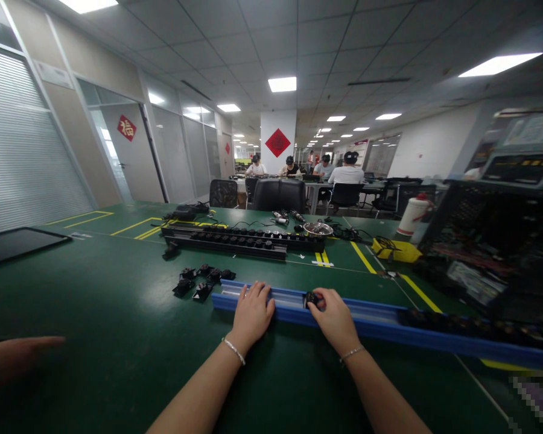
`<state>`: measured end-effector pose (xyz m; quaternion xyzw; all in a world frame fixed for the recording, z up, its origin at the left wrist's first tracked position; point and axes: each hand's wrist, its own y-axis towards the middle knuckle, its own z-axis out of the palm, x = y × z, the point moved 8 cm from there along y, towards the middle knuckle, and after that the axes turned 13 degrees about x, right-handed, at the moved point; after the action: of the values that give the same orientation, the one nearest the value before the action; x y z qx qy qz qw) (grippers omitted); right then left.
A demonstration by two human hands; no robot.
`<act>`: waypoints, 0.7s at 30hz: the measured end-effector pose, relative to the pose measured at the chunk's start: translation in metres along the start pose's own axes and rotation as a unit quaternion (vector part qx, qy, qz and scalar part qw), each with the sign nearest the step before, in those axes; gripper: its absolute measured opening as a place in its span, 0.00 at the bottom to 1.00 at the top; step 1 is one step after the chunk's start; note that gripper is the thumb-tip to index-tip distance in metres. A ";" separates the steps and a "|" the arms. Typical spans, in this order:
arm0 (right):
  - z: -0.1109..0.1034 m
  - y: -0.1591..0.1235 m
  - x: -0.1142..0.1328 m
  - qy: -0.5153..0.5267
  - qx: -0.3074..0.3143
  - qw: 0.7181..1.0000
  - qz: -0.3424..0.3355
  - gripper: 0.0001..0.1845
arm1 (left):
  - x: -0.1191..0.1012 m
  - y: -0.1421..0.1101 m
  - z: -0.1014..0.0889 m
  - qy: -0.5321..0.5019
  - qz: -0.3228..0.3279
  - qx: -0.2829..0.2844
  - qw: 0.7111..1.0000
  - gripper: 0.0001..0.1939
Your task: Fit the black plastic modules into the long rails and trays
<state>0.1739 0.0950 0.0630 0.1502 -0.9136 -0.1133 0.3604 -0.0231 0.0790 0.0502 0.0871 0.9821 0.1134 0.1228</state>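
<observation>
A long blue rail [371, 328] lies across the green table in front of me. My left hand [252, 312] rests on its near edge, fingers curled over the rail and holding it down. Just to the right, my right hand [332, 313] pinches a small black socket module [311, 298] seated in the rail's channel. More black modules fill the rail's right end [470, 325]. A cluster of loose black modules [202, 281] lies on the table to the left of the rail.
Two black rails with fitted modules [242, 240] lie farther back, beside a metal bowl [317, 228] and cables. A black rack [493, 247] stands at the right. Another person's hand [13, 355] reaches in from the left. Several seated people [346, 173] work at a far table.
</observation>
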 end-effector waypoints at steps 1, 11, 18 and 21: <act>0.000 0.000 0.000 0.007 0.001 1.000 -0.003 0.12 | -0.001 0.002 0.001 -0.005 0.001 0.007 1.000 0.20; 0.006 -0.001 0.000 0.041 0.024 0.999 -0.024 0.13 | -0.046 0.030 0.016 -0.101 0.056 0.115 0.987 0.22; -0.003 -0.003 -0.001 -0.076 0.001 0.997 -0.032 0.14 | -0.049 0.045 0.021 -0.124 0.046 0.167 0.977 0.18; -0.009 -0.004 -0.007 -0.146 -0.017 0.989 -0.003 0.15 | -0.046 0.046 0.022 -0.130 0.049 0.174 0.975 0.19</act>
<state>0.1859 0.0930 0.0635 0.1289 -0.9538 -0.1506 0.2257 0.0328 0.1184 0.0510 0.1695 0.9568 -0.0655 0.2270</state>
